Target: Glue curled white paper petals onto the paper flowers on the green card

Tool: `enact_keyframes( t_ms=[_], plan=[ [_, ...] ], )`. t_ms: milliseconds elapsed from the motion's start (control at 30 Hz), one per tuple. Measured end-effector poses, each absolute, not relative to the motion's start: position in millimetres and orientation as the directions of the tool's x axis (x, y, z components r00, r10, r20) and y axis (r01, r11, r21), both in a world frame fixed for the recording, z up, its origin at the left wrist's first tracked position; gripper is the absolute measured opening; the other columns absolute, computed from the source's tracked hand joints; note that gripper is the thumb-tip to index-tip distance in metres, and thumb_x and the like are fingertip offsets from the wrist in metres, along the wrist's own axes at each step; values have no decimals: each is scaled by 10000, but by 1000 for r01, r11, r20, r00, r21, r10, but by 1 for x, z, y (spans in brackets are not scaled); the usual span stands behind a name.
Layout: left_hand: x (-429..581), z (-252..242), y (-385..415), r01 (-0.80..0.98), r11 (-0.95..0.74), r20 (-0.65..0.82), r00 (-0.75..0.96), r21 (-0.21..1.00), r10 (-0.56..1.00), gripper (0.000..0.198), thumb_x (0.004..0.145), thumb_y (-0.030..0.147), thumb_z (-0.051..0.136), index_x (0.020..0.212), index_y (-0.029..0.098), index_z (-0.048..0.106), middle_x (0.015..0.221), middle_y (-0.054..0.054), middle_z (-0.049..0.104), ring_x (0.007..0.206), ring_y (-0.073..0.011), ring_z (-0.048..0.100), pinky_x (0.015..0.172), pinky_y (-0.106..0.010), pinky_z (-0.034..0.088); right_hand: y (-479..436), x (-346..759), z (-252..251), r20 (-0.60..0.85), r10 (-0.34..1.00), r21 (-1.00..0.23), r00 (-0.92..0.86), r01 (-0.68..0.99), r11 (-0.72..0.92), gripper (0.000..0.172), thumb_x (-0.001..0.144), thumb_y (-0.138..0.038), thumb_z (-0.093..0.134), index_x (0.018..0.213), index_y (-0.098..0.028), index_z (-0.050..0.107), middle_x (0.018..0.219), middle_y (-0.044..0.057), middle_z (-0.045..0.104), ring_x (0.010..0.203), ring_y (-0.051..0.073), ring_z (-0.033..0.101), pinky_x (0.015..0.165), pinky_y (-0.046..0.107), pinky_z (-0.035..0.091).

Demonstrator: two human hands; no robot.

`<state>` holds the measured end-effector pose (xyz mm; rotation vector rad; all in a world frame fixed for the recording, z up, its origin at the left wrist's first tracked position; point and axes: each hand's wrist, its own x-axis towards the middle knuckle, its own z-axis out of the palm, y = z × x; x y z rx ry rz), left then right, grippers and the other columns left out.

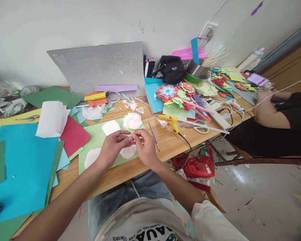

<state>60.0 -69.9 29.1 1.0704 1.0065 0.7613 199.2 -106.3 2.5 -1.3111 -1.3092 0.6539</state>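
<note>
My left hand (115,144) and my right hand (145,148) meet above a light green paper sheet (84,166), fingertips pinched together. Whatever is between them is too small to make out. Behind the fingers, a ruffled white pom-pom (132,121) of thin paper rests on the sheet. Flat white rounded pieces lie about the hands: one behind the left hand (110,127), one by my left wrist (92,157) and one partly hidden under the fingers (128,152). A thin blue paintbrush (154,135) lies right of my right hand.
A yellow glue gun (171,122) and scissors (200,126) lie to the right, with paper flowers (167,95) behind. Coloured paper (25,157) and a white roll (50,118) are on the left. A grey cutting mat (102,67) leans on the wall. Another person's arm (268,108) is at right.
</note>
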Motion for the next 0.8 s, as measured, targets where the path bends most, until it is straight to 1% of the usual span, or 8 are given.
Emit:
enact_keyframes(
  t_ms=[167,333,433,500,567,667,733,800],
  plan=[
    [57,25,-69,-78,328,-284,341,941,896,317,673,426,822,829,185,689,792,-34,725,775,-173,684,801,-306,545,-105,191,-11,237,923,-960,304,218,174,209,938,-398,530,902,-207,607,863,27,651,825,158,645,697,274,573],
    [55,23,-67,-104,360,-305,349,927,886,324,661,414,837,826,170,701,783,-33,712,749,-147,657,760,-266,524,-101,182,-12,222,922,-967,317,195,166,218,944,-404,526,908,-205,608,839,21,651,773,151,648,678,273,562],
    [51,17,-62,-67,308,-272,322,949,907,308,669,414,832,815,171,709,769,-29,701,747,-137,635,746,-249,513,-111,192,-7,254,920,-956,300,222,191,199,955,-372,509,1012,-218,622,975,48,674,855,165,658,686,276,558],
    [47,12,-57,-33,256,-239,263,966,935,291,671,416,828,807,184,716,783,-22,696,756,-132,618,737,-239,507,-126,213,-5,329,881,-924,339,308,227,195,949,-338,515,1073,-227,618,1076,70,661,943,182,648,732,296,557],
    [44,6,-51,5,224,-221,186,975,957,277,665,420,827,793,197,723,794,-14,689,747,-126,596,706,-227,498,-142,247,-7,471,755,-847,455,474,242,144,918,-308,558,1010,-215,619,1047,81,639,973,202,624,810,342,541],
    [43,-1,-46,71,202,-209,120,977,970,262,658,418,823,785,206,737,790,-13,686,704,-121,562,633,-217,473,-155,307,-15,628,560,-692,541,717,82,182,867,-305,613,1008,-191,601,1009,93,616,957,227,589,849,398,505],
    [45,-3,-46,93,183,-193,120,979,974,256,661,412,817,792,204,745,801,-20,695,703,-125,561,604,-215,466,-150,337,-20,640,592,-579,491,814,-48,283,838,-337,639,1064,-169,606,1054,122,624,1019,259,563,879,420,481],
    [48,-4,-46,97,168,-179,127,981,976,251,664,404,813,791,198,747,811,-27,700,711,-129,565,588,-212,468,-135,355,-22,590,672,-501,448,856,-130,372,809,-379,661,1105,-157,616,1088,137,634,1050,277,550,928,445,450]
  ],
)
